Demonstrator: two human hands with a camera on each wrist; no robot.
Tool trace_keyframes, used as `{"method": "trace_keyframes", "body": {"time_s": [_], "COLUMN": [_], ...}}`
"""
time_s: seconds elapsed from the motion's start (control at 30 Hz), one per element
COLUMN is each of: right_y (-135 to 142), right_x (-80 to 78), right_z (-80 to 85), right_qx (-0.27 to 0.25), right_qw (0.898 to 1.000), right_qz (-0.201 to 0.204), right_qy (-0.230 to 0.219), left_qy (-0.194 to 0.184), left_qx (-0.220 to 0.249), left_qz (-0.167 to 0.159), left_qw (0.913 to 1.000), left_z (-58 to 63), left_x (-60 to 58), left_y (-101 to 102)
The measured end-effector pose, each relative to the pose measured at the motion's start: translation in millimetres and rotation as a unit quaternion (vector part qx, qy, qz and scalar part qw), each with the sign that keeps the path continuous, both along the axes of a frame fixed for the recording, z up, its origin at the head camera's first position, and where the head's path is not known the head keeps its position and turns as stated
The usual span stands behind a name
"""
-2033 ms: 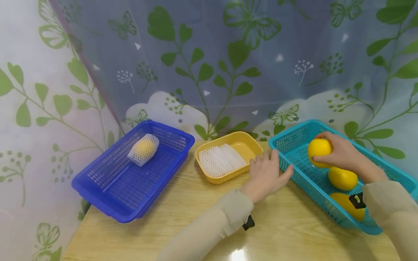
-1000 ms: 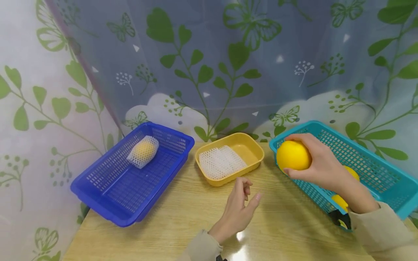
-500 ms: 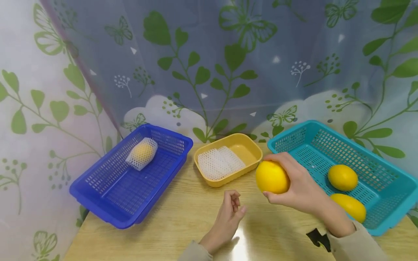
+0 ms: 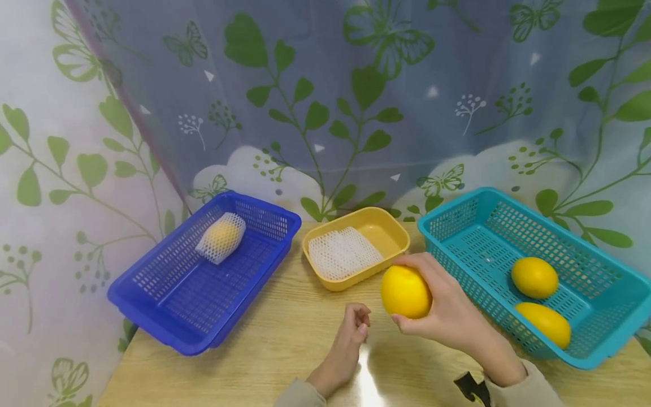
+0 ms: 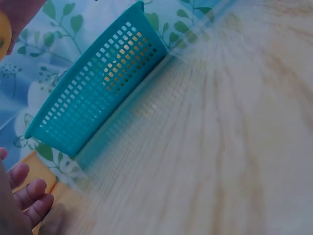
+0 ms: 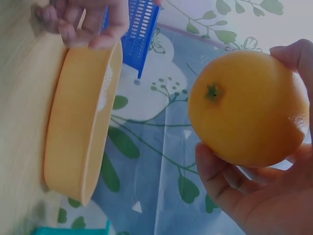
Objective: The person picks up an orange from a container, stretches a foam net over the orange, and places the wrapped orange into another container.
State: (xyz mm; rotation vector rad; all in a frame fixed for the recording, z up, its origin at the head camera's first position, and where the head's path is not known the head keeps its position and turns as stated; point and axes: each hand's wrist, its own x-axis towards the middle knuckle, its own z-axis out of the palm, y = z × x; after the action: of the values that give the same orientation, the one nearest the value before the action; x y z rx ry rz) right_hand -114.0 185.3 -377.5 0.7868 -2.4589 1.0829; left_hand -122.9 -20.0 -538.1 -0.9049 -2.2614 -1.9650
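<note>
My right hand [image 4: 450, 308] grips an orange [image 4: 406, 291] above the table, in front of the small yellow tray [image 4: 389, 234]. In the right wrist view the orange [image 6: 249, 107] shows a green star-shaped stem end, with thumb and fingers round its sides. My left hand [image 4: 342, 347] is low over the table to the left of it, fingers loosely curled with nothing in them. White foam nets [image 4: 343, 252] lie flat in the yellow tray. Two more yellow fruits, one rounder [image 4: 534, 277] and one longer [image 4: 545, 324], lie in the teal basket [image 4: 483, 285].
At the left stands a blue basket [image 4: 203, 333] holding one yellow fruit in a white foam net [image 4: 221, 237]. All three containers stand on a wooden table [image 4: 254, 362]. A patterned curtain [image 4: 325, 102] hangs right behind them.
My right hand has lifted the orange out of the teal basket and carried it left and towards me. The left hand has drawn back from beside that basket, its fingers now more bent.
</note>
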Motion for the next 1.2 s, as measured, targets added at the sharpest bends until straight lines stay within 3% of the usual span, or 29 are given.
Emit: {"method": "trace_keyframes", "body": {"time_s": [0.17, 0.4, 0.7, 0.93, 1.2], "right_y": [-9.3, -17.8, -25.7, -30.6, -33.6], "right_x": [1.4, 1.9, 5.1, 6.8, 8.0], "right_z": [-12.7, -34.6, -66.8, -92.6, -114.3], "right_qx": [-0.028, -0.078, -0.113, -0.159, -0.23], "right_qw": [1.0, 0.996, 0.99, 0.978, 0.948], "right_qz": [0.012, 0.028, 0.029, 0.05, 0.079], "right_qy": [-0.005, -0.029, -0.075, -0.128, -0.206], "left_qy": [-0.022, -0.02, -0.068, -0.055, -0.047], "left_qx": [0.004, -0.016, -0.006, 0.003, 0.009], "left_qz": [-0.016, -0.021, -0.033, -0.024, -0.021], "left_qw": [0.9996, 0.9995, 0.9971, 0.9982, 0.9986], "left_z": [-0.9, 1.6, 1.8, 0.8, 1.4], "left_x": [-1.0, -1.2, -0.3, 1.8, 2.4], "left_y": [-2.3, -3.1, -3.4, -4.1, -4.0]}}
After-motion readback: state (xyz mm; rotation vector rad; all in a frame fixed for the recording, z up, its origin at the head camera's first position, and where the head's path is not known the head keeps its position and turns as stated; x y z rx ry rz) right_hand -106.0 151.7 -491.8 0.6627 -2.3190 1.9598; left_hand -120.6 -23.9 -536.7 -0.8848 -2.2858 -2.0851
